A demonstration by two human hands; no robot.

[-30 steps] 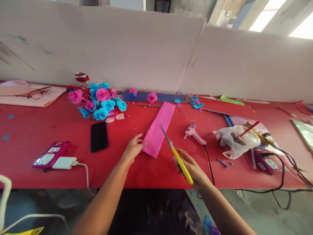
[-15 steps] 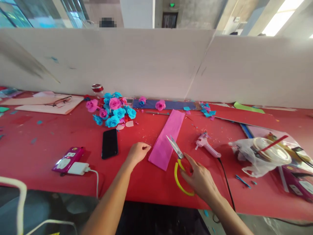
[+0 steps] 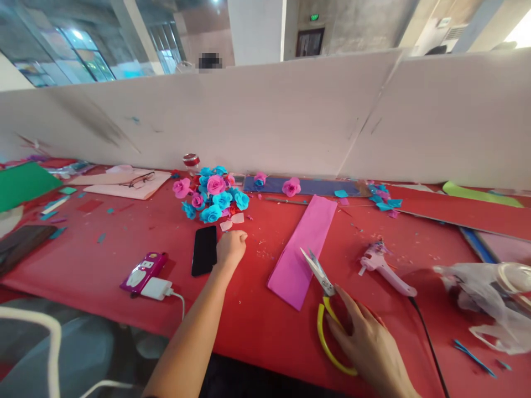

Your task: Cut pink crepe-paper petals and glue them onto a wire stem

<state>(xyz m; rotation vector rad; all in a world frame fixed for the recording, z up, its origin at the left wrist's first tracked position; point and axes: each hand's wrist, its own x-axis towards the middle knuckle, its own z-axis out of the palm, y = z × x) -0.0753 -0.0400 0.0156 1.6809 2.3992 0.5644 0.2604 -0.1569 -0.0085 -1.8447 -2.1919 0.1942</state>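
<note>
Since the frame half a second ago, the bare left hand (image 3: 231, 249) has moved away from the paper's edge to the right side of a flat, glossy black phone (image 3: 204, 251); it is curled into a loose fist, and whether it touches the phone or encloses anything, I cannot tell. The right hand (image 3: 367, 342) is well apart from it, fingers closed on the smooth yellow handles of a pair of metal-bladed scissors (image 3: 327, 288); the slim, shiny blades are parted a little, their points over a long, folded strip of matte pink paper (image 3: 296, 271); this strip lies slantwise on the smooth red tabletop (image 3: 249, 326), between the two hands, its layers showing along the left edge. Behind the phone stands a bunch of ruffled pink and blue paper flowers (image 3: 215, 185), petals curled and overlapping; two more blooms sit by a flat, dark-blue strip (image 3: 319, 187) near the pale, scuffed partition (image 3: 249, 121); right of the scissors lies a pale-pink plastic glue gun (image 3: 388, 271), near a crumpled, translucent plastic bag (image 3: 468, 287).
</note>
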